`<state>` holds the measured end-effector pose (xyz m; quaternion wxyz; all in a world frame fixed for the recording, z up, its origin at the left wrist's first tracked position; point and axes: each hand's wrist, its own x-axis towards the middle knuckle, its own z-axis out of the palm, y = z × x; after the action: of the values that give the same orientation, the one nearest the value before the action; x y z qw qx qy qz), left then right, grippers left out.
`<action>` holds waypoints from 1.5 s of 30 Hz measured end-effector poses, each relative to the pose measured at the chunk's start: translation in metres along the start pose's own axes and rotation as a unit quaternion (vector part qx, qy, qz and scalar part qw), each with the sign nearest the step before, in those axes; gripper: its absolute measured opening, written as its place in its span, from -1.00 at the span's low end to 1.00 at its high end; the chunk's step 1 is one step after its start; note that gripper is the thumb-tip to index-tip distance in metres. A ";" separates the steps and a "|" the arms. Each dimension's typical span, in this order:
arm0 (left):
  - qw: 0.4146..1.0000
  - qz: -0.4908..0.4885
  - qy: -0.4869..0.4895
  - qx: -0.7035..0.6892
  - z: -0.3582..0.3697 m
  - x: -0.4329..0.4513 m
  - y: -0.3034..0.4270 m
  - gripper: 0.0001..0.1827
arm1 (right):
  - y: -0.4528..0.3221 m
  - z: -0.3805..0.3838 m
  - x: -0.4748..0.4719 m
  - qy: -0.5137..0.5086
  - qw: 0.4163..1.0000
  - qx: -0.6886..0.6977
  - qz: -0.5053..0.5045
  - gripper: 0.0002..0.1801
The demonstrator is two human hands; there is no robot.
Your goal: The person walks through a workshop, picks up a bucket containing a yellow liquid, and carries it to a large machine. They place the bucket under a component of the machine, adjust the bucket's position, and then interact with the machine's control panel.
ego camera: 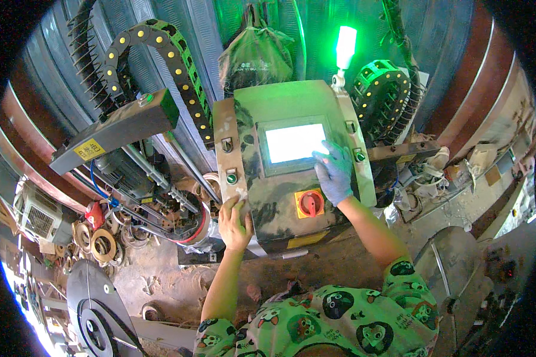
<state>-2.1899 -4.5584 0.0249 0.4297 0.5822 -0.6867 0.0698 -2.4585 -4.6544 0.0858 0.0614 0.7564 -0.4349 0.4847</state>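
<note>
Before me stands a dusty machine control cabinet (pixel 277 201) with a lit touchscreen (pixel 295 142), its display too bright to read. My right hand (pixel 335 174), in a grey-blue glove, is at the screen's right edge with its fingertips over the glass. Nothing is held in it. Bare and empty, my left hand (pixel 235 225) rests on the cabinet's left side strip (pixel 227 120), below a green rotary selector switch (pixel 231 177). A red rotary main switch (pixel 310 203) on a yellow plate sits under the screen, left of my right wrist.
A signal lamp (pixel 346 47) glows green behind the cabinet. Cable drag chains (pixel 169 54) arch at left and right. A metal beam (pixel 116 129) and motor (pixel 125 176) stand left, above an open drum (pixel 192 223). Round lids (pixel 449 272) flank me; several rings (pixel 103 245) litter the floor.
</note>
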 end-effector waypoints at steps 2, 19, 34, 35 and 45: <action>1.000 -0.001 -0.001 0.004 0.000 0.000 0.000 -0.60 | 0.000 -0.002 -0.013 0.020 0.999 0.025 0.013 -0.74; 1.000 -0.022 -0.001 -0.013 0.001 -0.001 0.000 -0.64 | 0.012 0.009 -0.048 0.155 0.963 0.143 0.170 -0.77; 0.987 -0.115 0.101 -0.056 0.038 0.136 -0.066 -0.63 | 0.009 0.008 -0.046 0.155 0.961 0.146 0.176 -0.76; 0.986 -0.115 0.109 -0.048 0.040 0.136 -0.068 -0.64 | 0.008 0.009 -0.045 0.155 0.959 0.151 0.185 -0.76; 0.985 -0.085 0.136 -0.065 0.040 0.137 -0.067 -0.70 | 0.016 0.011 -0.049 0.142 0.971 0.109 0.161 -0.76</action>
<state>-2.1457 -4.7045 0.0649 0.5603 0.5943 -0.5731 0.0668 -2.4705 -4.6404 0.0362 -0.0393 0.6023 -0.4823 0.6349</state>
